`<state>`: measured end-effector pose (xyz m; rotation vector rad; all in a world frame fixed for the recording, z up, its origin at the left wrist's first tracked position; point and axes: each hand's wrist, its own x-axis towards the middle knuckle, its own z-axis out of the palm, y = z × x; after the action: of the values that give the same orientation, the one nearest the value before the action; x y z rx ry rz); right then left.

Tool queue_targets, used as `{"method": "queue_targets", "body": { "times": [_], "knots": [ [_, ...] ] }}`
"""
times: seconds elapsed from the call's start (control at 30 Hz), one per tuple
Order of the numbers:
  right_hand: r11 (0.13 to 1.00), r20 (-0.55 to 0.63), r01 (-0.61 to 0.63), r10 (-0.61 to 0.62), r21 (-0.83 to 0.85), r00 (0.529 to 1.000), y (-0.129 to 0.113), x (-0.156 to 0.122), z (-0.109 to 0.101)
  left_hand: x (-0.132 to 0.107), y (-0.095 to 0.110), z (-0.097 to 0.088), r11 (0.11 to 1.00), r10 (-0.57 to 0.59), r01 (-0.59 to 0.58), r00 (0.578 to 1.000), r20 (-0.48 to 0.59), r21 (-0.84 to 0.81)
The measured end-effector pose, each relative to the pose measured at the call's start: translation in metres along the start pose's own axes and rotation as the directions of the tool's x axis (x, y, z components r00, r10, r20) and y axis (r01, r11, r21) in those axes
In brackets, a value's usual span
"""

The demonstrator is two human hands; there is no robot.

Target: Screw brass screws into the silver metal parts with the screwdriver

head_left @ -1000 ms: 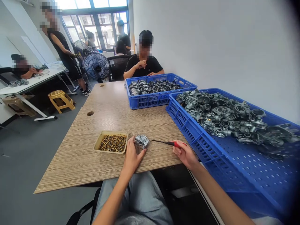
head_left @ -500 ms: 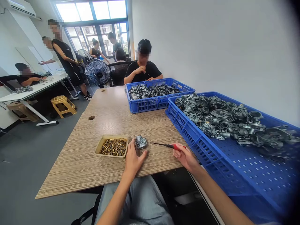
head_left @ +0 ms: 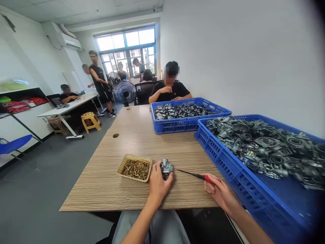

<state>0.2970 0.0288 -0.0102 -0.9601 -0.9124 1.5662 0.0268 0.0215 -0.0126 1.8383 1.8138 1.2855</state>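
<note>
A small grey metal carburetor [head_left: 167,167] sits on the wooden table in front of me. My left hand [head_left: 158,181] grips it from the near side, fingers at its left and thumb at its lower right. In my right hand [head_left: 220,192] is a screwdriver [head_left: 212,178] with a red handle. Its thin dark shaft points left, and the tip is just short of the carburetor's right side. Close to the left of my left hand stands a shallow beige tray [head_left: 119,173] of small brass-coloured parts.
To the right, a blue crate [head_left: 220,159] holds many grey metal carburetor parts. Behind it is a second blue crate [head_left: 175,127] of similar parts, with a co-worker [head_left: 184,88] seated beyond. The wooden table [head_left: 101,193] ends close to my lap.
The view has turned left and upward. My left thumb has closed in against the carburetor. The screwdriver stays in my right hand, still pointing at the carburetor.
</note>
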Motion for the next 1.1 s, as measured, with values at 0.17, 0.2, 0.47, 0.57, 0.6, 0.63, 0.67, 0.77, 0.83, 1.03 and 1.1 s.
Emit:
{"method": "queue_targets", "body": {
  "times": [0.17,0.2,0.47,0.57,0.6,0.63,0.67,0.77,0.83,1.03,1.1],
  "knots": [
    [1.000,-0.024,-0.003,0.002,-0.020,1.000,-0.001,0.001,0.000,0.000,0.004,0.000,0.999,-0.031,0.031,0.999,-0.015,-0.017],
    [1.000,-0.029,-0.002,0.001,-0.026,1.000,-0.001,0.001,0.000,0.000,0.004,0.000,0.999,-0.032,0.031,0.999,-0.017,-0.024],
    [0.999,-0.042,0.000,-0.003,-0.054,0.999,0.000,0.002,0.001,-0.005,-0.005,0.000,0.992,-0.036,0.037,0.999,0.015,-0.122],
    [0.998,-0.051,-0.013,0.009,-0.063,0.999,0.002,0.004,-0.001,-0.008,-0.009,0.002,0.987,-0.053,0.054,0.999,0.009,-0.151],
    [0.998,-0.055,-0.016,0.012,-0.062,0.998,0.004,0.005,-0.002,-0.009,-0.010,0.003,0.986,-0.055,0.057,0.998,0.014,-0.155],
    [0.998,-0.057,-0.018,0.014,-0.061,0.998,0.005,0.006,-0.003,-0.009,-0.011,0.004,0.986,-0.055,0.057,0.998,0.020,-0.159],
    [0.998,-0.058,-0.017,0.014,-0.061,0.998,0.007,0.006,-0.005,-0.010,-0.012,0.004,0.985,-0.051,0.055,0.998,0.027,-0.161],
    [0.998,-0.052,-0.009,0.006,-0.062,0.999,0.009,0.007,-0.008,-0.013,-0.012,0.003,0.986,-0.040,0.048,0.998,0.056,-0.160],
    [0.997,-0.036,-0.023,0.021,-0.074,0.999,0.008,0.006,-0.008,-0.014,-0.010,0.001,0.986,-0.039,0.051,0.996,0.077,-0.159],
    [0.989,-0.040,-0.035,0.030,-0.145,0.999,0.001,0.003,-0.005,-0.015,-0.006,0.000,0.979,-0.076,0.095,0.991,0.110,-0.179],
    [0.985,-0.042,-0.041,0.035,-0.169,0.999,0.004,0.005,-0.008,-0.022,-0.006,0.000,0.975,-0.092,0.111,0.990,0.107,-0.193]
  ]
}}
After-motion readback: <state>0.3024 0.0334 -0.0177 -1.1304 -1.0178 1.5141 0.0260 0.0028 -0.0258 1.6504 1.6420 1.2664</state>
